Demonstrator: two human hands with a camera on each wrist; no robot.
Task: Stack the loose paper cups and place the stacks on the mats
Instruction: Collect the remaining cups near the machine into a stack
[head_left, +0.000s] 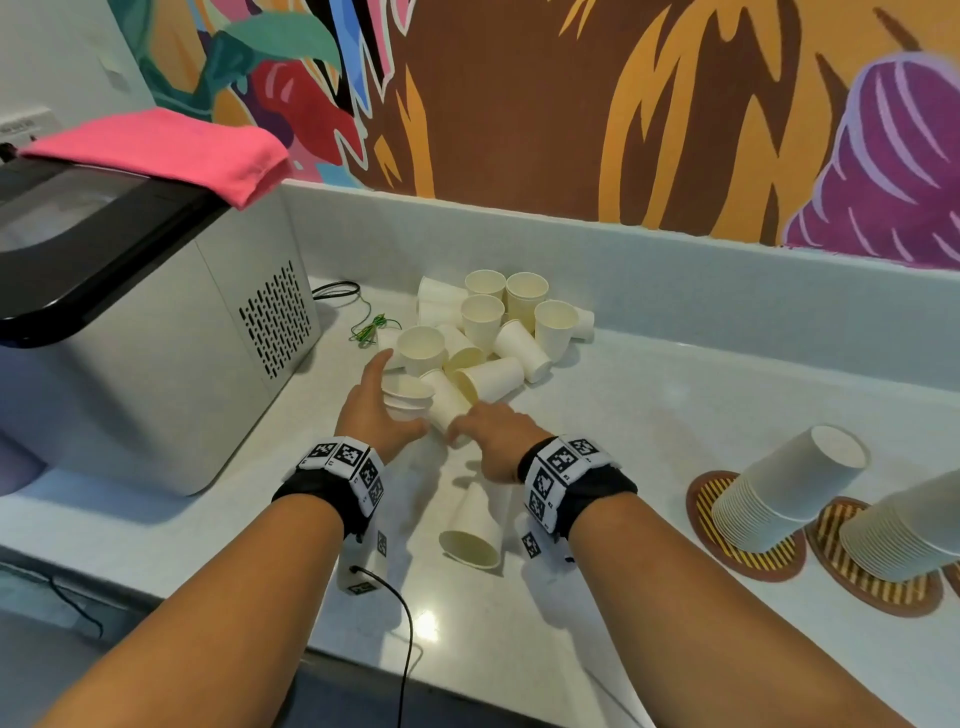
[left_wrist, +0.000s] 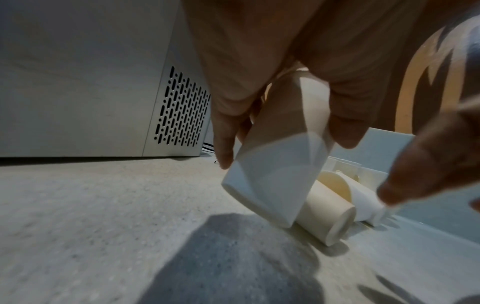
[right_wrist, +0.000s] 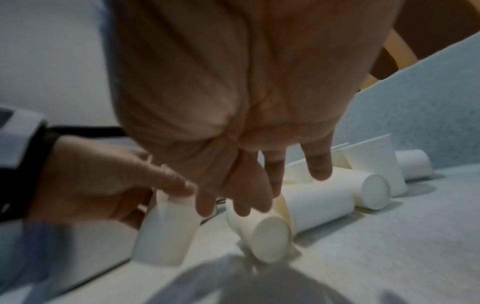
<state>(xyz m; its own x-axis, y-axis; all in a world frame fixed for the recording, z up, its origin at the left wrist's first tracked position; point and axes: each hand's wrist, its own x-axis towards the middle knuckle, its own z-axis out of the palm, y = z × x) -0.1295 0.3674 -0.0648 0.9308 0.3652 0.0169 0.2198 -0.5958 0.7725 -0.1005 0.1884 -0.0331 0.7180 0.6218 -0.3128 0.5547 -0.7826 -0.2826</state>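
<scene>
Paper cups (head_left: 488, 332) lie in a loose heap near the back of the table (head_left: 675, 415), some upright, some on their sides. The left hand (head_left: 374, 410) grips a short stack of cups (head_left: 408, 397) at the heap's near edge, fingers and thumb curled round it. The right hand (head_left: 496, 439) reaches to a lying cup (head_left: 447, 400) just beside it, fingers extended onto it. Another cup (head_left: 475, 525) lies on its side below the wrists. Two tall stacks (head_left: 779, 488) stand upside down on round mats (head_left: 711, 519) at the right. A grey machine (head_left: 156, 322) stands at the left.
</scene>
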